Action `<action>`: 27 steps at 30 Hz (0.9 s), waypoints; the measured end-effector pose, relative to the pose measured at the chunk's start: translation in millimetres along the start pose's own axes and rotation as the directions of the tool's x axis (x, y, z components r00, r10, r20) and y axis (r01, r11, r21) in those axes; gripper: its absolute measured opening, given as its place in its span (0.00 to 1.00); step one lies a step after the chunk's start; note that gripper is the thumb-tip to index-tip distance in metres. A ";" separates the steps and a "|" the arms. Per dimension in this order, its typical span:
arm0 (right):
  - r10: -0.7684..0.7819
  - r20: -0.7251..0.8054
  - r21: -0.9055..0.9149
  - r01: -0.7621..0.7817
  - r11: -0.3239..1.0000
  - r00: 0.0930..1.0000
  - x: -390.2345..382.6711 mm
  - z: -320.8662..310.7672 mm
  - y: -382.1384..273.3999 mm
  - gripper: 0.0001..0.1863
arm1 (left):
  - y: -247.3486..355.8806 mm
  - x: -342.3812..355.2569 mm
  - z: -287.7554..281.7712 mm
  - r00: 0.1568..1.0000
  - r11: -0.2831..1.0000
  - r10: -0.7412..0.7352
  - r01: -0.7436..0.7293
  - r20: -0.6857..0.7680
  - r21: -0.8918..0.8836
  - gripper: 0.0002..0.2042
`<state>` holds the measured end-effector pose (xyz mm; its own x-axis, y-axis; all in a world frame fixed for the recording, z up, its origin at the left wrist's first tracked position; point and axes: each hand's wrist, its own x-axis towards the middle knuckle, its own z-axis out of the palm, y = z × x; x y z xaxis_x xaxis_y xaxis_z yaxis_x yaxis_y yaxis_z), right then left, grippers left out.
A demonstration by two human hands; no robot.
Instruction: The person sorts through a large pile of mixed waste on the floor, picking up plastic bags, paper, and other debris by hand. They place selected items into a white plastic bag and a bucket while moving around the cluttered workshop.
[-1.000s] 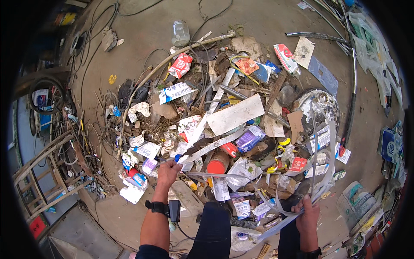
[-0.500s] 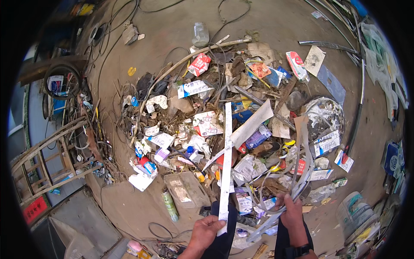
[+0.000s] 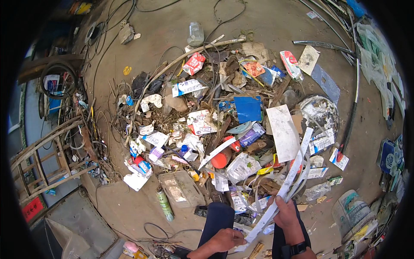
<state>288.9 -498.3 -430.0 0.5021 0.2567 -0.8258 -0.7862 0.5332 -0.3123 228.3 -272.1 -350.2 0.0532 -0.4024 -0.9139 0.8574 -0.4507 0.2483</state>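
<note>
My right hand (image 3: 285,211) is closed round a bundle of long pale strips, low on the right of the scrap pile. The foremost is a flat white strip (image 3: 288,181), slanting from upper right to lower left. At its lower end my left hand (image 3: 226,240) is closed, fingertips at the strip's edge; the grip itself is partly hidden. Thinner grey strips (image 3: 304,170) loop out behind it from the right hand. Beyond the hands lie a white rectangular board (image 3: 282,133), a blue sheet (image 3: 248,109) and a round red-orange object (image 3: 221,159).
Mixed scrap covers the ground ahead: cartons, a crushed clear container (image 3: 243,167), a dirty white round lid (image 3: 321,116). A green can (image 3: 164,203) and a grey tray (image 3: 182,189) lie left of my knees. A wooden ladder (image 3: 45,157) stands far left; a long black pipe (image 3: 354,99) lies right.
My left hand has brought its white strip rightward against the bundle in my right hand. The white board now lies farther right, and the blue sheet and red-orange object show more.
</note>
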 end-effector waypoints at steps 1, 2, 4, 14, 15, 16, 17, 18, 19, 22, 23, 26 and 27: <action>0.048 -0.102 -0.017 -0.050 0.999 0.994 -0.1 -1.5 -1.9 0.10 | 4.3 4.8 -15.8 0.990 0.995 0.097 -0.093 -0.106 0.047 0.12; 0.045 -0.169 -0.062 -0.056 0.997 0.985 -0.2 -2.1 -2.7 0.10 | 8.9 10.7 -35.9 0.960 0.986 0.161 -0.145 -0.227 0.084 0.12; 0.016 -0.284 -0.132 -0.055 0.990 0.959 1.8 -3.7 -5.9 0.09 | 24.4 33.6 -79.7 0.718 0.843 0.452 -0.150 -0.530 0.516 0.11; -0.023 -0.422 -0.118 -0.030 0.992 0.906 -2.3 -15.5 -12.2 0.10 | 75.6 171.7 -187.4 0.683 0.644 0.284 0.384 -0.672 0.662 0.14; -0.009 -0.417 -0.060 -0.017 0.998 0.909 -3.1 -15.5 -12.2 0.11 | 72.9 171.8 -188.1 0.665 0.652 0.316 0.366 -0.676 0.664 0.13; 0.011 -0.424 -0.036 -0.029 0.999 0.906 -4.3 -15.7 -12.9 0.11 | 69.0 168.0 -188.0 0.626 0.655 0.365 0.354 -0.690 0.668 0.12; 0.031 -0.426 -0.012 -0.040 0.999 0.904 -5.1 -15.9 -14.2 0.11 | 65.6 162.5 -187.7 0.646 0.633 0.351 0.370 -0.678 0.680 0.11; 0.036 -0.394 0.026 -0.028 0.999 0.918 -6.0 -15.8 -15.0 0.11 | 63.0 156.0 -187.4 0.666 0.610 0.338 0.384 -0.665 0.693 0.11; 0.072 -0.403 0.019 -0.070 0.997 0.912 -6.2 -15.9 -16.0 0.12 | 61.7 149.7 -185.5 0.683 0.584 0.314 0.408 -0.659 0.701 0.10; 0.113 -0.323 0.038 -0.106 0.994 0.940 -6.2 -15.8 -17.0 0.14 | 54.3 120.0 -166.0 0.642 0.623 0.491 0.214 -0.589 0.752 0.08; 0.106 -0.294 0.049 -0.096 0.994 0.950 -6.0 -15.8 -16.5 0.15 | 53.3 110.7 -159.1 0.672 0.657 0.480 0.151 -0.565 0.738 0.08; 0.116 -0.237 0.079 -0.100 0.992 0.965 -4.6 -16.5 -14.5 0.16 | 52.2 89.6 -135.7 0.743 0.809 0.422 -0.050 -0.520 0.586 0.09; 0.125 -0.228 0.088 -0.108 0.990 0.966 -4.7 -17.0 -14.1 0.17 | 52.0 84.8 -126.7 0.774 0.881 0.373 -0.122 -0.512 0.457 0.10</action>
<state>291.6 -520.6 -429.7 0.3043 0.1313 -0.9435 -0.8010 0.5713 -0.1788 342.2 -228.7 -455.5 0.6229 -0.0718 -0.7790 0.5146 -0.7124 0.4771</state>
